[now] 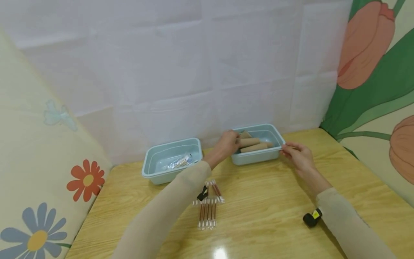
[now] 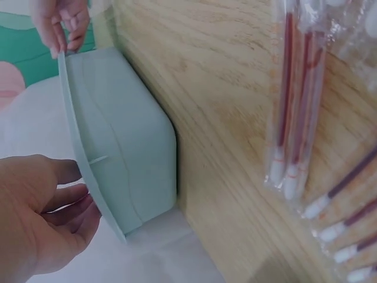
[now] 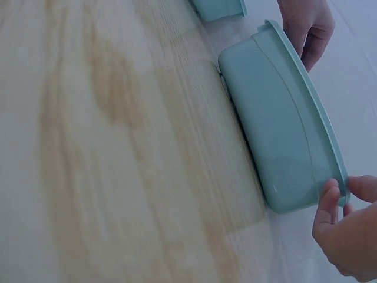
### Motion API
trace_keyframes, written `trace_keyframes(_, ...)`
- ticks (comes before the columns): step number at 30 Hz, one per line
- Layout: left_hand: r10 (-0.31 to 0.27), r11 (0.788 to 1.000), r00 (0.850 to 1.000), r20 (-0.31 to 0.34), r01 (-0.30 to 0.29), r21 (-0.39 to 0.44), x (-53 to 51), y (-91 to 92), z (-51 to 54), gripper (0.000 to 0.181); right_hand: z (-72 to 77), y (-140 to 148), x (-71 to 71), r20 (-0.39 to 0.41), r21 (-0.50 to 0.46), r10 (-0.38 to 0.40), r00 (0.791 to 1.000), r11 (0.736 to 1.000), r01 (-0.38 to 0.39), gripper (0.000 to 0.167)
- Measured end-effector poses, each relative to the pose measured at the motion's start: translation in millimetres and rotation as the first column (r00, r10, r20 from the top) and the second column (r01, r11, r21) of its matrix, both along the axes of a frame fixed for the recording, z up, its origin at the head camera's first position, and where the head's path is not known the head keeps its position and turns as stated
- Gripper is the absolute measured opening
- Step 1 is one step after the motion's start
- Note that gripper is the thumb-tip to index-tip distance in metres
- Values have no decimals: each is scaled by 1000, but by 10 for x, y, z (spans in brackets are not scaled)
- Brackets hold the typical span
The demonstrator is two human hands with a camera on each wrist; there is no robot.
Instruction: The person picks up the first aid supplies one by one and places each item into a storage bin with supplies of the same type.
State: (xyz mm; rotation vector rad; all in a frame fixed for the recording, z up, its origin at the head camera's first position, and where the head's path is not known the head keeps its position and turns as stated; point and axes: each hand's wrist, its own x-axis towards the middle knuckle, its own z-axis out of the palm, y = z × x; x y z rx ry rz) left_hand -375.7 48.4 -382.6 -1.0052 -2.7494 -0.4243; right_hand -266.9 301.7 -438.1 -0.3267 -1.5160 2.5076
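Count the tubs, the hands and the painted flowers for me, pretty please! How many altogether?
Light-blue plastic tubs: 2
Left hand and right hand: 2
Painted red flower: 1
Painted blue flower: 1
Painted pink tulips: 2
Total: 8

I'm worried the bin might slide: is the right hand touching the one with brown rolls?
Touching. The right wrist view shows it plainly: the right hand pinches the bin at its rim.
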Motion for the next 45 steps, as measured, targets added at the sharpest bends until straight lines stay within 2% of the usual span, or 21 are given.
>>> trace_keyframes(6,-2,1000,1000,6,1,29,31,-115,75,26,-17,1,-11,-10,-9,6,1000,1000,-6,23)
trace_keyframes(10,-3,997,998,57,-1,74,119,-202,146,30,-25,15,-20,-16,-17,4,1000,1000,-4,19)
trace_keyframes(14,-36,993,998,57,29,118,229,-298,187,30,-32,35,-34,-27,-19,0,1000,1000,0,10)
trace_keyframes(23,-59,992,998,34,55,114,502,-466,184,28,-17,116,-1,6,-10,7,1000,1000,-7,14)
trace_keyframes(29,-39,981,997,60,27,192,693,-596,203,30,8,163,12,14,-5,10,1000,1000,-10,11)
trace_keyframes(35,-30,972,999,24,23,235,823,-730,177,30,5,213,23,24,-15,14,1000,1000,-13,11)
trace_keyframes(41,-19,966,999,48,6,258,949,-839,137,31,-10,272,37,22,-34,16,1000,999,-15,9)
trace_keyframes(45,26,964,999,29,-33,265,990,-952,113,31,-11,295,50,23,-43,16,1000,999,-15,8)
